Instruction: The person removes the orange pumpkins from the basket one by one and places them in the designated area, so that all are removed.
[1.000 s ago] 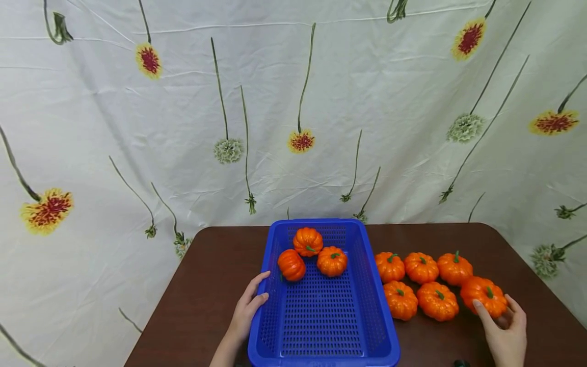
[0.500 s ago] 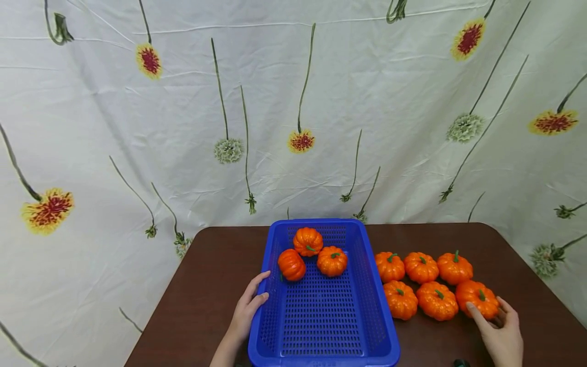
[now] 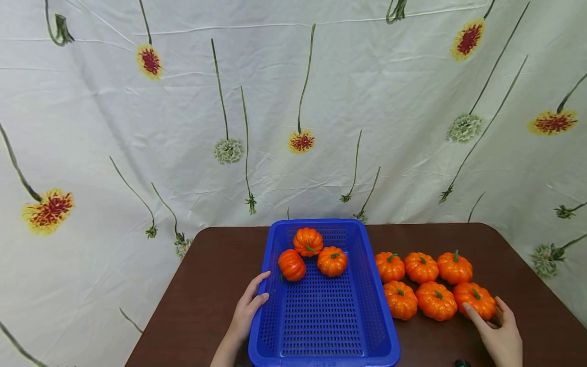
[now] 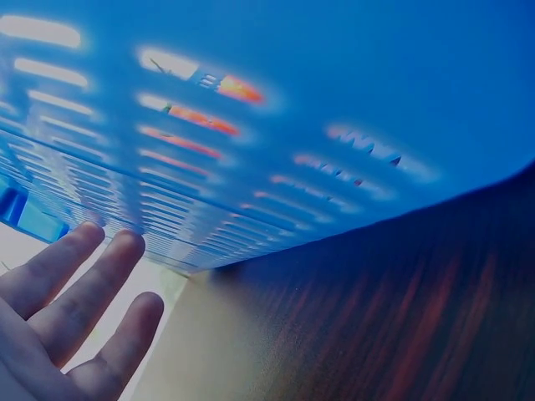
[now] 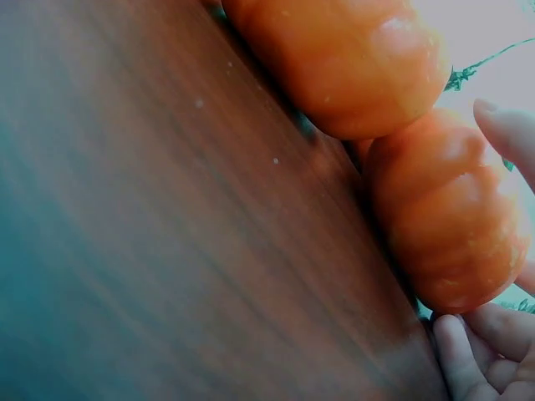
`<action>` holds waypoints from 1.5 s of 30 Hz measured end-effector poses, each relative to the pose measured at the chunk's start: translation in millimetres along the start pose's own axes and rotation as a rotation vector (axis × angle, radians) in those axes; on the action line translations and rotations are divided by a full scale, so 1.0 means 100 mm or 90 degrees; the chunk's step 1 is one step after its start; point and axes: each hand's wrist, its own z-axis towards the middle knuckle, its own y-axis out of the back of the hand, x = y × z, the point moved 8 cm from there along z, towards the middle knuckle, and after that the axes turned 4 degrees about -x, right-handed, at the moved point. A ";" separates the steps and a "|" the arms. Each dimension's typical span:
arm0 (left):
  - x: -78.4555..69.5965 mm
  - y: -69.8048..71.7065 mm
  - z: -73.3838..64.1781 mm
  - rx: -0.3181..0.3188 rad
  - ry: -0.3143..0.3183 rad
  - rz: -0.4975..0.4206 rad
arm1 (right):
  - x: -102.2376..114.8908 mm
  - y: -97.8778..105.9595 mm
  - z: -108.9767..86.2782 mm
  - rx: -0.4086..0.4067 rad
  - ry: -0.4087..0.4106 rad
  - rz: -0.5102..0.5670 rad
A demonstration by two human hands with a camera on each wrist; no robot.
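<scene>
A blue plastic basket [image 3: 321, 326] has three small pumpkins in its far part, one being a pumpkin [image 3: 291, 265] tipped on its side. My left hand [image 3: 243, 313] rests at the basket's left rim; in the left wrist view its fingers [image 4: 92, 284] stretch out beside the slotted wall. To the right of the basket, two rows of small orange pumpkins lie on the table. My right hand [image 3: 502, 326] holds the nearer row's right-end pumpkin [image 3: 477, 299], thumb at its front and fingers round its right side. This pumpkin [image 5: 451, 217] appears beside another in the right wrist view.
The dark brown table [image 3: 206, 300] has rounded far corners. A white cloth [image 3: 183, 127] printed with flowers hangs behind it. A small dark object [image 3: 461, 363] lies at the near edge, partly cut off by the frame.
My right hand has moved the pumpkin left, up against the nearer row. The left hand and the basket have stayed where they were.
</scene>
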 end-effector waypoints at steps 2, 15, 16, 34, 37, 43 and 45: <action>0.00 0.00 0.00 0.001 0.002 0.000 | 0.02 0.00 0.00 0.001 0.002 -0.004; -0.01 0.00 0.00 0.000 0.004 0.012 | 0.53 0.23 -0.20 -0.075 0.091 -0.066; -0.01 0.00 0.00 0.000 0.003 0.012 | 0.58 0.24 -0.21 -0.076 0.100 -0.056; -0.02 0.01 0.00 -0.008 0.006 0.024 | 1.41 -0.05 -0.31 0.018 0.333 0.052; -0.02 0.01 0.00 -0.006 0.012 0.022 | 1.62 -0.10 -0.40 0.025 0.373 0.049; -0.02 0.00 -0.01 -0.005 0.011 0.015 | 2.02 -0.23 -0.66 0.067 0.436 0.021; -0.03 0.00 -0.01 -0.009 0.011 0.016 | 2.11 -0.30 -0.70 0.081 0.454 0.021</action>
